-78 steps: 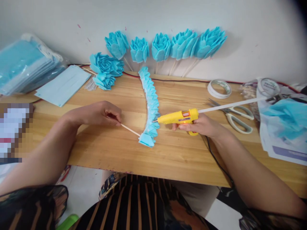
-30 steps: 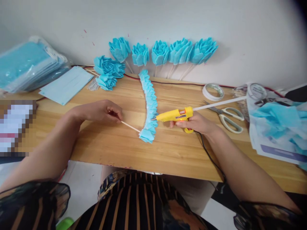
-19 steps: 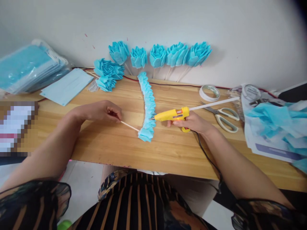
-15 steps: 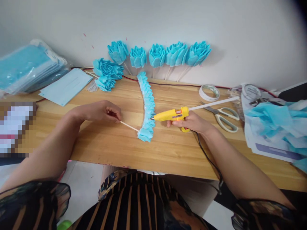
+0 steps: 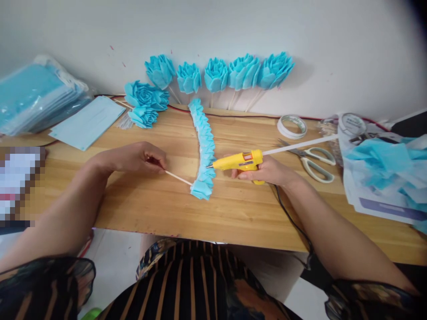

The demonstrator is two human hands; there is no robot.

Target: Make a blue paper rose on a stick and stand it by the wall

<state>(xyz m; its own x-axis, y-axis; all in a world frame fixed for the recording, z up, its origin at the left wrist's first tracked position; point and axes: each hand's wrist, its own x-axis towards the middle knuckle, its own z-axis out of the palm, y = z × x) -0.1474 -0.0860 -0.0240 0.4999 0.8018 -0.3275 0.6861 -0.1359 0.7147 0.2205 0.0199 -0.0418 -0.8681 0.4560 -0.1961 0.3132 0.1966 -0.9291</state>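
Observation:
My left hand (image 5: 145, 158) pinches the end of a thin pale stick (image 5: 178, 177). The stick's far end meets the near end of a long strip of blue folded petals (image 5: 204, 138), which lies across the middle of the wooden table (image 5: 150, 209). A petal is wrapped over that end of the stick. In my right hand (image 5: 267, 171) is a yellow glue gun (image 5: 238, 161), gripped by its handle. Its metal nozzle points left at the strip, a little above the wrapped end; whether it touches I cannot tell. A long white glue stick (image 5: 300, 144) sticks out of its back.
Several blue flowers on sticks (image 5: 216, 74) lean against the wall, and more flowers (image 5: 145, 102) lie at left. Blue sheets (image 5: 87, 122) and a bagged stack (image 5: 33, 98) are far left. On the right are tape (image 5: 292, 127), scissors (image 5: 316, 164) and blue scraps (image 5: 390, 164). A black cord (image 5: 290, 218) hangs from the gun.
The view has shifted slightly. Both hands keep their holds on the stick and the glue gun, and the nozzle stays by nearly the same part of the petal strip.

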